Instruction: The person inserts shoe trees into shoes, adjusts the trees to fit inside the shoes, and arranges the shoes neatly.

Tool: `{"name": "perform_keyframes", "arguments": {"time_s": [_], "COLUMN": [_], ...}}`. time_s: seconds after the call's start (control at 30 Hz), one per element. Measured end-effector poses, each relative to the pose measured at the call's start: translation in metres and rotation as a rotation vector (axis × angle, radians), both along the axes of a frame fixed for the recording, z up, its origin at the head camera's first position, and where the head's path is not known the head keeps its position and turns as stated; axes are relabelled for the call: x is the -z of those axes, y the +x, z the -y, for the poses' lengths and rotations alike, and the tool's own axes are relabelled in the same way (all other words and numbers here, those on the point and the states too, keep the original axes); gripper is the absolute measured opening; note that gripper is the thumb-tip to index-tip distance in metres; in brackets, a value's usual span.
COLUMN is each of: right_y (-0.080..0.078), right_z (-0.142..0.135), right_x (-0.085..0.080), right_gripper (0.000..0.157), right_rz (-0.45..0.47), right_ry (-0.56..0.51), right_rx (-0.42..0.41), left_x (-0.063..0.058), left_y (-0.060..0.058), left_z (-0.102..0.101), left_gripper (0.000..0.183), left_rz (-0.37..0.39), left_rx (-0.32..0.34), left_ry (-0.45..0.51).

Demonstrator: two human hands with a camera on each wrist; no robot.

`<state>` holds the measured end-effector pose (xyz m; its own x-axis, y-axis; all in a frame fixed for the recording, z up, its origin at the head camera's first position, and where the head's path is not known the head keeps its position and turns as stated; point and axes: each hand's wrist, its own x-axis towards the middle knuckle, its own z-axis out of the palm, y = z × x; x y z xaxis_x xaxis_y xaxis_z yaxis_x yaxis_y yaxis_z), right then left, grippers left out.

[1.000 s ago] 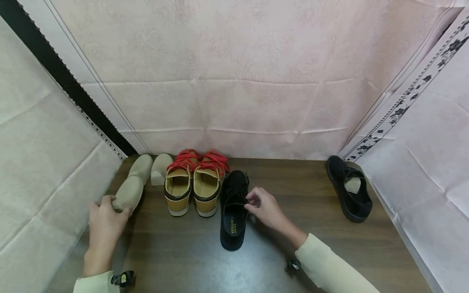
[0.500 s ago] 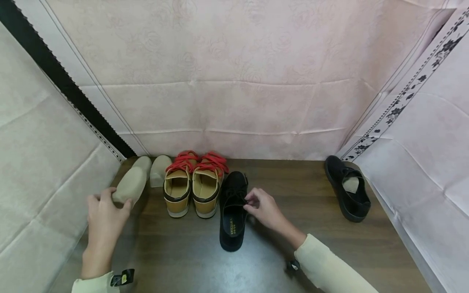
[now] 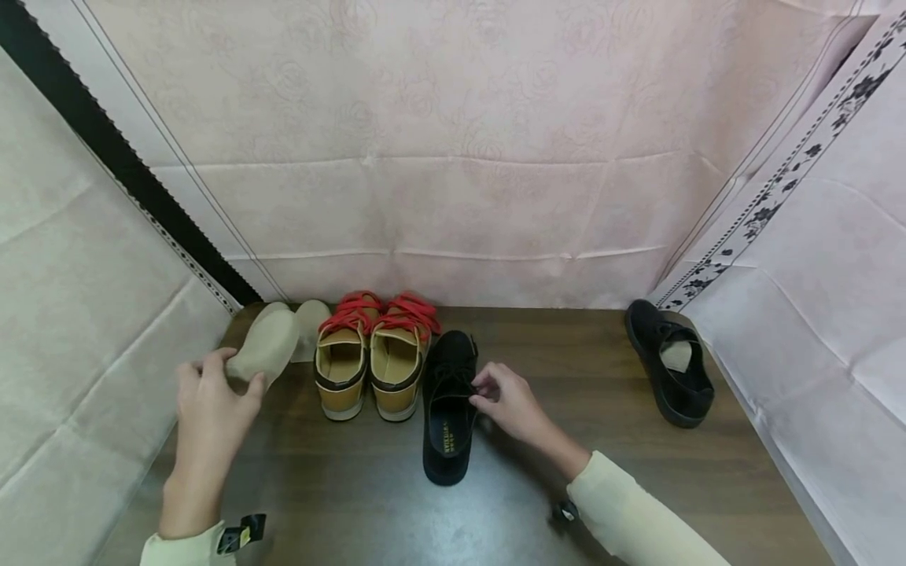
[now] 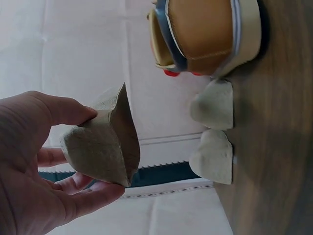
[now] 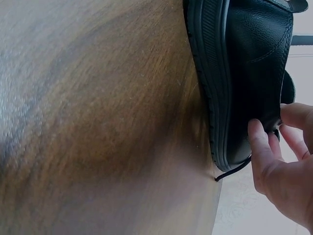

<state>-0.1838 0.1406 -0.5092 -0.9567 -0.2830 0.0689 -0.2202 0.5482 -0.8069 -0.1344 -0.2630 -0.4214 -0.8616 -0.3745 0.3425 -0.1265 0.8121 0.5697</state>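
In the head view my left hand holds a beige moulded-pulp shoe insert at the left, between thumb and fingers. The left wrist view shows the held insert as a hollow shell, its open end facing away from the palm. It overlaps two similar inserts on the wooden surface in the head view; these two inserts stand upright side by side in the left wrist view. My right hand pinches the side of a black lace-up shoe near its laces. A loose lace end hangs by the toe.
Tan shoes with red laces stand between the inserts and the black shoe. Another black shoe, with a pale insert inside, sits at far right by the side wall. Pale cloth covers the back and sides around the wooden surface.
My left hand has carried the held insert up and slightly right, over the two standing inserts. My right hand stays at the black shoe.
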Motion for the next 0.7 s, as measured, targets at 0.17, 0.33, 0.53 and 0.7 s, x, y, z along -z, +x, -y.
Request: {"name": "perform_keyframes", "arguments": {"time_s": [0.17,0.33,0.53,0.7], "right_y": [0.001,0.002,0.002,0.002], "right_z": [-0.001,-0.001,0.0,0.001], "right_x": [-0.001,-0.002,-0.003,-0.003], "right_gripper": [0.021,0.02,0.02,0.02], "right_rz": [-0.004,-0.019,-0.029,-0.036], "right_ry": [-0.002,0.003,0.009,0.015], "right_rx": [0.004,-0.008,-0.015,-0.012], "left_x": [-0.006,-0.01,-0.015,-0.017], "left_y": [0.0,0.002,0.003,0.005], "left_z": [-0.009,-0.018,-0.026,-0.032], "left_gripper": [0.055,0.058,0.057,0.055], "left_rz": [-0.021,-0.006,-0.01,-0.023], "left_rx": [0.043,0.071,0.103,0.139], "left_ry": [0.006,0.013,0.015,0.003]}}
